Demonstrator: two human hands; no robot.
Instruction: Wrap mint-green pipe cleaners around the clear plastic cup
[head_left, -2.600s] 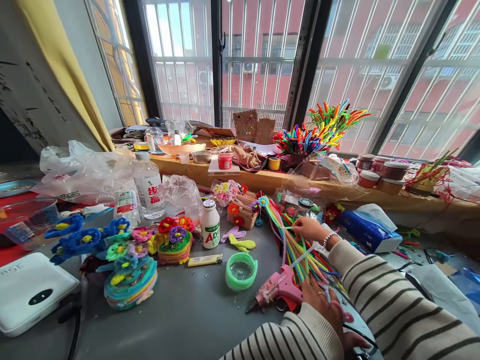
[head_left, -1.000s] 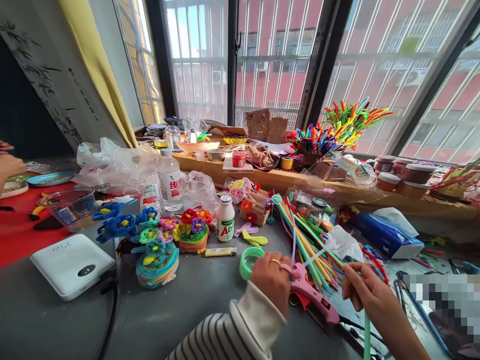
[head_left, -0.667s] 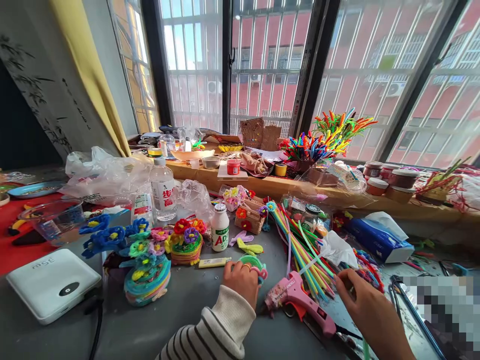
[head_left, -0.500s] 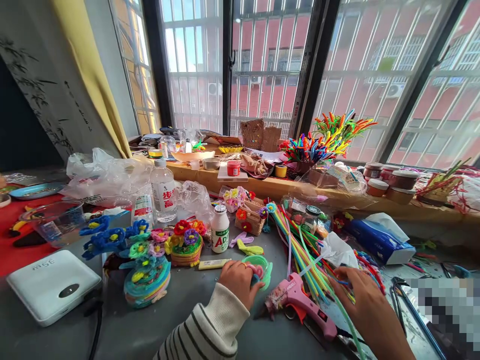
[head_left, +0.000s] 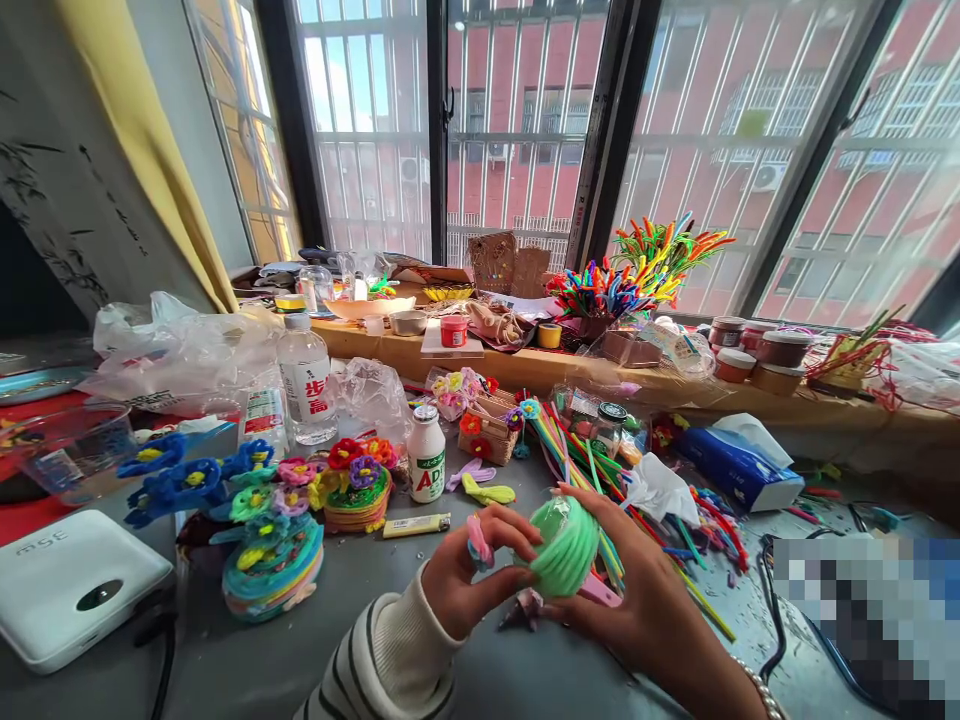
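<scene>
Barred windows run behind a cluttered grey worktop [head_left: 360, 620], and both of the person's hands meet above its near edge. Between them is a green wrapped cup [head_left: 566, 548], lifted off the surface and tilted on its side. The left hand [head_left: 469, 585], in a striped sleeve, has its grip closed on the cup's left side, thumb on top, with a small pink piece [head_left: 478, 541] at its fingers. The right hand [head_left: 645, 610] cradles the cup from below and the right, fingers curled round it. A pink glue gun [head_left: 600, 592] lies just under the hands, mostly hidden. A fan of coloured pipe cleaners [head_left: 577, 455] spreads behind them. A white bottle [head_left: 427, 455] and a yellow lighter [head_left: 416, 524] sit to the left, near stacked flower coasters [head_left: 274, 560].
</scene>
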